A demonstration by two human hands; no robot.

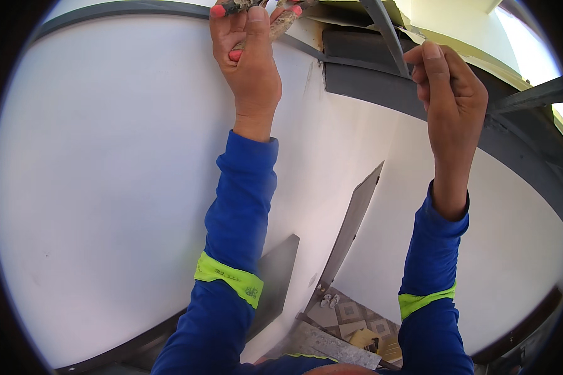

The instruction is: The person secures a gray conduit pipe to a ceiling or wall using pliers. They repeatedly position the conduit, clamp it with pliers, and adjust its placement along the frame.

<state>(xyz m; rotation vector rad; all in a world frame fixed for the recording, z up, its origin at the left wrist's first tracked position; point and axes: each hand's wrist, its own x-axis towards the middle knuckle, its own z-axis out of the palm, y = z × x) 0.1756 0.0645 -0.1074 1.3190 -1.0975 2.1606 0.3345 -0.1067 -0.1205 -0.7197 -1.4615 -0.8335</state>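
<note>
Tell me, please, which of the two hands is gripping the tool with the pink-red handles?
The left hand, raised against the white wall, grips that tool; the right hand only pinches a thin grey strip.

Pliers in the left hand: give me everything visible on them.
The pliers sit at the frame's top edge, clenched in the left hand. Two handles show, sleeved in pink-red covers that are grimy and worn to bare patches; one pink tip pokes out below the fingers, others above. The head is cut off by the frame edge. They are raised against the white wall near a grey strip.
</note>
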